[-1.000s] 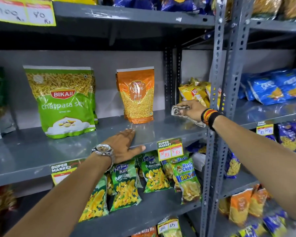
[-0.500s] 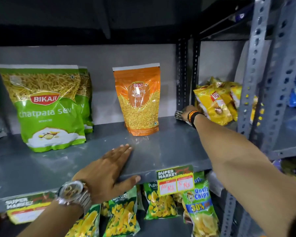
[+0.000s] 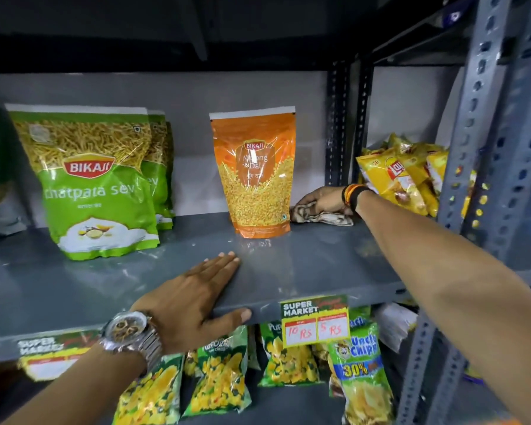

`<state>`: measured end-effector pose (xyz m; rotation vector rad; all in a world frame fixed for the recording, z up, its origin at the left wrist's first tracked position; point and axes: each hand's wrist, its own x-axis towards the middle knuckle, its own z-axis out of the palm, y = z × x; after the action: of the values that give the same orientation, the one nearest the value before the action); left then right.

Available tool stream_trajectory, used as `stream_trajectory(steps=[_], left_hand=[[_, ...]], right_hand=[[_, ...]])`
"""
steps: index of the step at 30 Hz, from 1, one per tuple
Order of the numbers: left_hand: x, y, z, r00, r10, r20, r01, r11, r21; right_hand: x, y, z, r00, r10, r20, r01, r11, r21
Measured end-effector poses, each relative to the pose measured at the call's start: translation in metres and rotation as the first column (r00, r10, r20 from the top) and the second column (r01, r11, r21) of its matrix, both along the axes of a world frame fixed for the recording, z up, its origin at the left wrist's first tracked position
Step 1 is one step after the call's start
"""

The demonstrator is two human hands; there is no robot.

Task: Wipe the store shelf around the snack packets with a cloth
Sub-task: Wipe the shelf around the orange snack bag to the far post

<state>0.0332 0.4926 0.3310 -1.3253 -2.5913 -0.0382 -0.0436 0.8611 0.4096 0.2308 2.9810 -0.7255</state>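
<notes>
Left hand (image 3: 196, 299): mine, open, flat on the shelf (image 3: 304, 265) edge.
Right hand (image 3: 322, 199): mine, pressing the cloth (image 3: 322, 216) down beside the orange packet (image 3: 255, 173).

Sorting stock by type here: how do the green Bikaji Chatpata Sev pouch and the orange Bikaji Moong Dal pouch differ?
The Chatpata Sev pouch is green and looks wider; the Moong Dal pouch is orange and narrower. The sev pouch has another like it behind; the dal pouch stands alone. The right hand presses a cloth beside the dal pouch, not the sev pouch. Both stand upright on the same grey shelf.
</notes>
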Motion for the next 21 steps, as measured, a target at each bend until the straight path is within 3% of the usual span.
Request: stream_trajectory(steps=[4, 6, 9, 10, 14, 16, 18, 21], left_hand=[[-0.005, 0.000, -0.003, 0.999, 0.014, 0.046, -0.014, 1.000, 0.004], [-0.007, 0.000, -0.002, 0.998, 0.009, 0.065, -0.009, 1.000, -0.001], [-0.003, -0.003, 0.000, 0.996, 0.008, 0.093, -0.009, 1.000, 0.012], [-0.003, -0.006, 0.001, 0.995, 0.012, 0.099, -0.014, 1.000, 0.017], [-0.011, -0.042, 0.004, 0.997, 0.056, 0.054, -0.054, 0.998, -0.020], [-0.020, -0.068, 0.004, 0.996, 0.075, 0.039, -0.073, 0.996, -0.053], [-0.025, -0.088, 0.004, 0.995, 0.092, 0.037, -0.089, 0.993, -0.074], [-0.026, -0.096, 0.003, 0.994, 0.100, 0.051, -0.097, 0.994, -0.057]], right_hand=[[0.037, -0.005, 0.016, 0.978, 0.062, 0.199, -0.011, 0.969, -0.247], [0.054, -0.016, 0.023, 0.991, -0.004, 0.131, 0.029, 0.982, -0.188], [0.072, -0.020, 0.012, 0.977, -0.185, -0.104, 0.199, 0.969, 0.145], [0.078, -0.022, 0.005, 0.964, -0.228, -0.140, 0.250, 0.952, 0.174], [0.092, -0.051, -0.018, 0.949, -0.228, -0.216, 0.251, 0.964, 0.087], [0.095, -0.068, -0.017, 0.978, -0.123, -0.166, 0.138, 0.987, 0.083], [0.099, -0.079, -0.012, 0.994, -0.030, -0.107, 0.028, 0.999, -0.018], [0.100, -0.078, -0.011, 0.965, -0.120, -0.231, 0.104, 0.991, -0.080]])
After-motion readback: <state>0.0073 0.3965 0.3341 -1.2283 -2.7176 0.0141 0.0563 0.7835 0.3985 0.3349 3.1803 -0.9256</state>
